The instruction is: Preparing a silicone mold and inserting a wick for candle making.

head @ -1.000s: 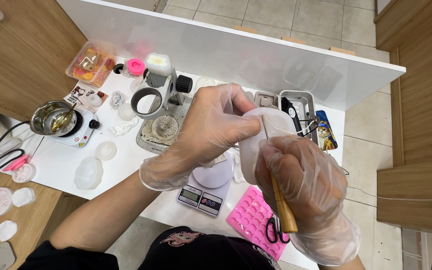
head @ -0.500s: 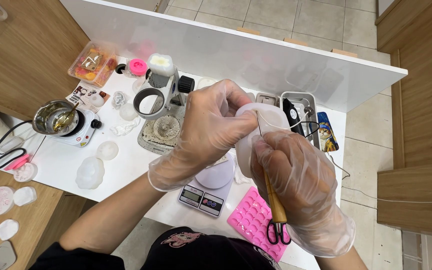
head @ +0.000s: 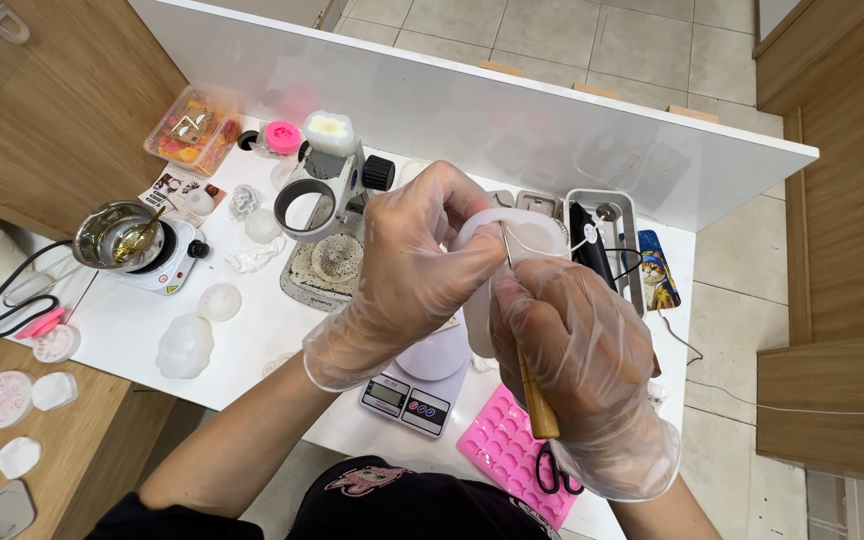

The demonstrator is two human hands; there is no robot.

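Two gloved hands meet above the middle of the white counter (head: pixel 252 330) in the head view. The left hand (head: pixel 417 270) is curled around a white silicone mould (head: pixel 517 235), fingers wrapped over its top and side, so it is closed on the mould and holds it up off the counter. The right hand (head: pixel 577 370) is closed in a fist around a wooden-handled needle tool (head: pixel 532 390); the thin metal tip points up and touches the mould near its upper edge, while the handle's end sticks out below the fist.

Under the hands sits a small digital scale (head: pixel 407 400) with a white cup on it, and just beside that, at the counter's near edge, lies a pink silicone tray (head: pixel 502 450) with scissors (head: pixel 552 475) resting on it. Behind the left hand stands a ring-shaped magnifier on a stand (head: pixel 327 195). Farther left, a small hot plate (head: pixel 167 260) carries a metal pot (head: pixel 112 235) with a spoon in it. Several white cast pieces (head: pixel 187 345) lie near the hot plate. To the right, a metal tray (head: pixel 607 235) holds a dark rotary tool. A white board stands upright along the far edge of the counter.
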